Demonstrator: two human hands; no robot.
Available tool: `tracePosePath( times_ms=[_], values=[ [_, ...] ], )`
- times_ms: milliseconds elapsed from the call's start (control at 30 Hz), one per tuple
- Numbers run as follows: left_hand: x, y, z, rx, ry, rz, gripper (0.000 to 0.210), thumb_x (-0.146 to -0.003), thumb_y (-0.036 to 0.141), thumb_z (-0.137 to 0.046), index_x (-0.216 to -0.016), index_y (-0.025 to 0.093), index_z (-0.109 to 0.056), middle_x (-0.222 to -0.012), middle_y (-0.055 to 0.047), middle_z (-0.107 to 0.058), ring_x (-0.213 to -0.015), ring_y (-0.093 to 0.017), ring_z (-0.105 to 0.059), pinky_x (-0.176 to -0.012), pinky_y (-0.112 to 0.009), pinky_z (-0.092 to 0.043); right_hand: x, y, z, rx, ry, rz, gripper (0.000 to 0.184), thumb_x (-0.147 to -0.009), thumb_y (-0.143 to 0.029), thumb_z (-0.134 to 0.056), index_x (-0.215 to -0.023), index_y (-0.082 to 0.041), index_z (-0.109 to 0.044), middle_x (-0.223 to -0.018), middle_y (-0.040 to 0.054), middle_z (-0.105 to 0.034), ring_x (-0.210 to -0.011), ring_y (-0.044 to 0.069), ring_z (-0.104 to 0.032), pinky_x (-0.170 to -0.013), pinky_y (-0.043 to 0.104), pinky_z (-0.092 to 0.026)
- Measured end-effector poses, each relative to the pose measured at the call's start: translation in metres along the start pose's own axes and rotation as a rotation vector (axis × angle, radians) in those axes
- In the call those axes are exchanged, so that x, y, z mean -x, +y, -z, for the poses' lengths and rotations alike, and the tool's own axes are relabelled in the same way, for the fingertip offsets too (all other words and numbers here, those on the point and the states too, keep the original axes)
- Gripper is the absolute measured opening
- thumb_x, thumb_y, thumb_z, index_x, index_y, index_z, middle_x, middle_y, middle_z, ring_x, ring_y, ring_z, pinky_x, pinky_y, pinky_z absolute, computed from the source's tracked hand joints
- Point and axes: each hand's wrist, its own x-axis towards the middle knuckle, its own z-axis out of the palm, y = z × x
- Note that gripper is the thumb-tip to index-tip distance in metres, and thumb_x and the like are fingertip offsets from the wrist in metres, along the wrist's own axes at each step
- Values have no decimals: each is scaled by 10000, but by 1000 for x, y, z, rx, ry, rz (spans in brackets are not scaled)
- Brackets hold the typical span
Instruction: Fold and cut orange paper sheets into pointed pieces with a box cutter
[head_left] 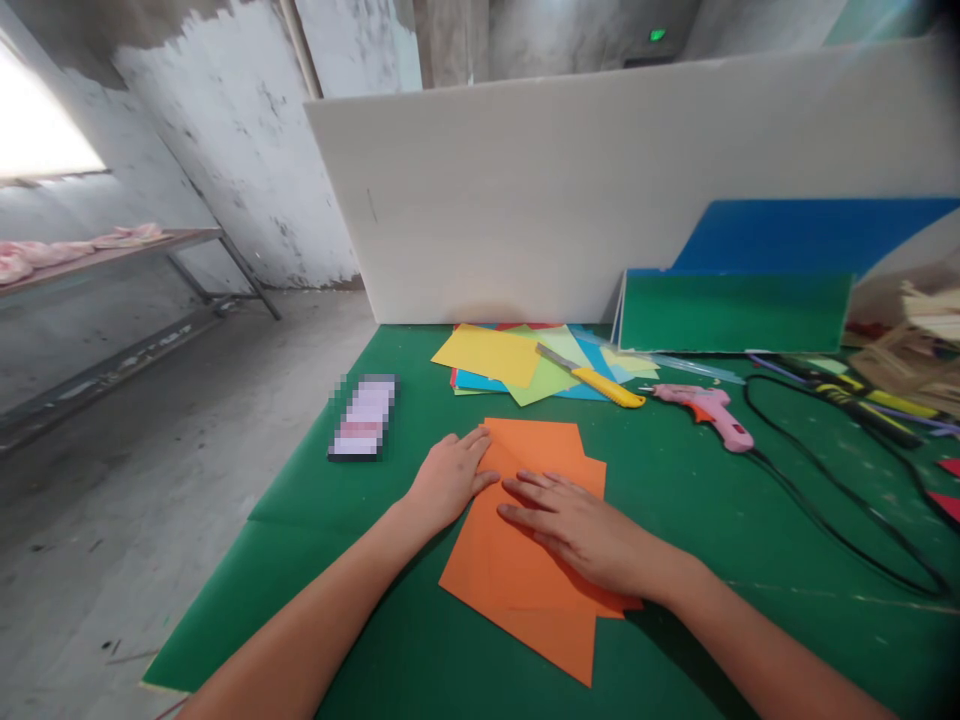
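Observation:
Orange sheets of paper (525, 590) lie overlapping on the green tabletop in front of me, set at different angles. My left hand (454, 475) rests at their left edge, its fingers stretched over the upper left part. Flat across the middle right of the paper lies my right hand (577, 520), palm down with fingers spread. Neither hand grips anything. Beyond the paper, a yellow utility knife (607, 387) with its blade out lies on a fan of coloured paper (487, 355). A pink glue gun (709, 410) rests to the right of it.
A pixelated phone-like object (364, 418) lies left of my hands near the table edge. The glue gun's black cable (832, 520) loops across the right side. A green board (735, 310) and a large white board (487, 200) stand at the back. Pliers (847, 395) lie far right.

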Motion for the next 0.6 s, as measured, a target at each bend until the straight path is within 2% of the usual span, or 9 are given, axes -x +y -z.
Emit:
tracePosePath(
  times_ms=[100,267,467,600],
  values=[
    [4,-4,7,72,-65,-15,517,-887,369,-598,-1356,181,-491,-1449,-123,-462,-1099,-282,-605,-930,-379,-421,0,0,1,8,-14,-8,431,-1036,-337,-247,-1444,-383,-382,-1554,-11,-288,-1447,248,-204,-1158,526,-229],
    [10,-14,14,209,-80,-59,678,-812,460,-672,-1403,221,-443,-1460,-113,-451,-1197,-287,-549,-981,-370,-405,0,1,0,17,-21,-5,438,-1036,-317,-254,-1459,-402,-337,-1560,-21,-268,-1446,248,-205,-1161,534,-217],
    [11,-9,23,172,-226,-38,952,-693,602,-723,-1462,189,-345,-1541,-141,-298,-1323,-344,-418,-1071,-418,-322,-1,2,-1,12,-4,-5,424,-1034,-334,-276,-1442,-395,-378,-1550,-26,-300,-1438,250,-233,-1166,518,-217],
    [12,-5,26,97,-271,-49,1091,-626,764,-649,-1490,203,-288,-1572,-134,-215,-1335,-372,-391,-1078,-436,-303,-1,1,-1,10,1,-4,418,-1034,-345,-278,-1430,-388,-405,-1548,-26,-307,-1439,247,-234,-1169,510,-209]
  ],
)
